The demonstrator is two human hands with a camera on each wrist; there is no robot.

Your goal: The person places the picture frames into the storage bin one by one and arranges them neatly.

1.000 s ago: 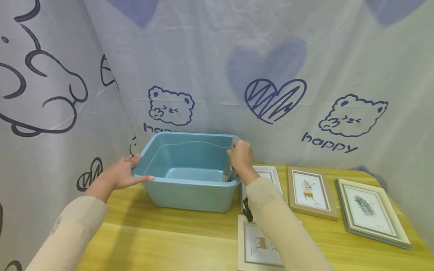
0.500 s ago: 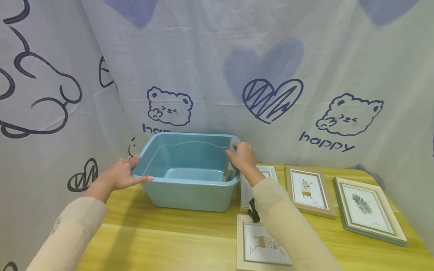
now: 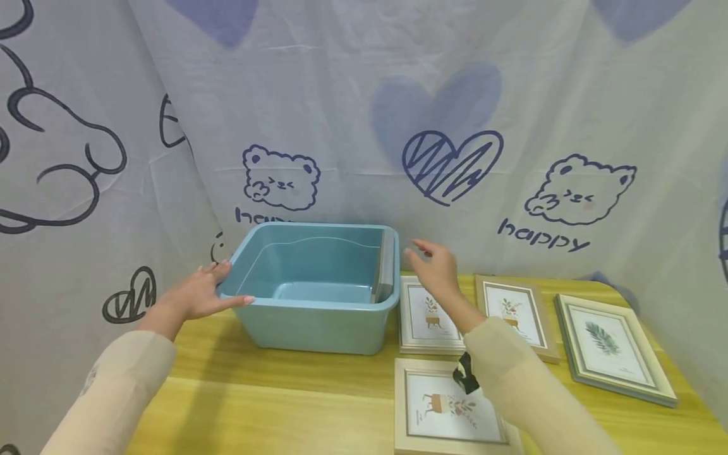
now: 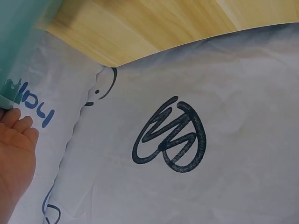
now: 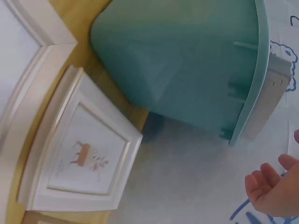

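A light-blue plastic basin (image 3: 318,325) stands on the wooden table. My left hand (image 3: 196,294) rests on its near left corner, thumb stretched along the front rim and fingers at the left rim; the left wrist view catches part of this hand (image 4: 16,154). Inside the basin, a picture frame (image 3: 387,262) stands on edge against the right wall, its top poking above the rim. My right hand (image 3: 438,272) hovers right of the basin, holding nothing, fingers loosely bent. Below it lies a white picture frame (image 3: 406,319) with a plant-pot print, partly covered by the hand.
Nearer on the table (image 3: 273,411) lies a cream frame (image 3: 400,404), partly under the right sleeve. Farther right are a tan frame (image 3: 543,316) and a pale frame (image 3: 639,341) with a leaf print. A patterned curtain (image 3: 341,114) hangs close behind the basin.
My right hand has let go of the frame standing in the basin and moved off to the right. My left hand keeps its place on the rim.
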